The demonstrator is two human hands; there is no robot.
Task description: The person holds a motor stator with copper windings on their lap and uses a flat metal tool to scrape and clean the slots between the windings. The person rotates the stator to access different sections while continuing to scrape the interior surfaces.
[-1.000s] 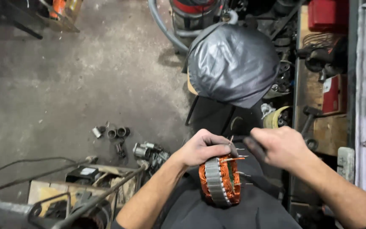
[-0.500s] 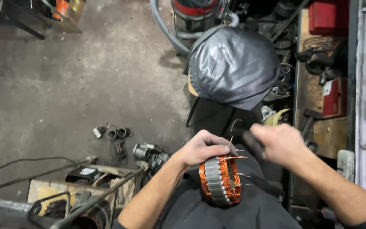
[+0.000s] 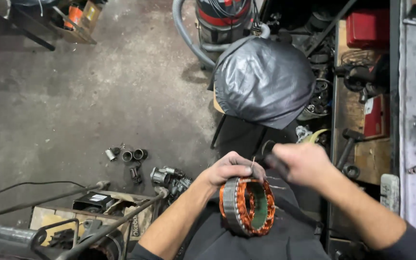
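A round motor stator (image 3: 246, 206) with copper-orange windings and a grey steel ring rests on my lap. My left hand (image 3: 229, 169) grips its upper rim, pinching a thin wire end that sticks up by the fingers. My right hand (image 3: 302, 163) hovers just right of it, closed around a dark-handled tool whose tip points toward the stator's top; the hand is motion-blurred and the tool's tip is hard to make out.
A stool covered in a black plastic bag (image 3: 263, 82) stands ahead, with a red-and-grey vacuum (image 3: 227, 21) behind it. Small metal parts (image 3: 131, 156) lie on the concrete floor at left. A cluttered workbench (image 3: 362, 110) runs along the right, metal bars (image 3: 49, 197) at lower left.
My right hand has shifted slightly left and right near the stator's top with the tool. My left hand keeps its hold on the stator.
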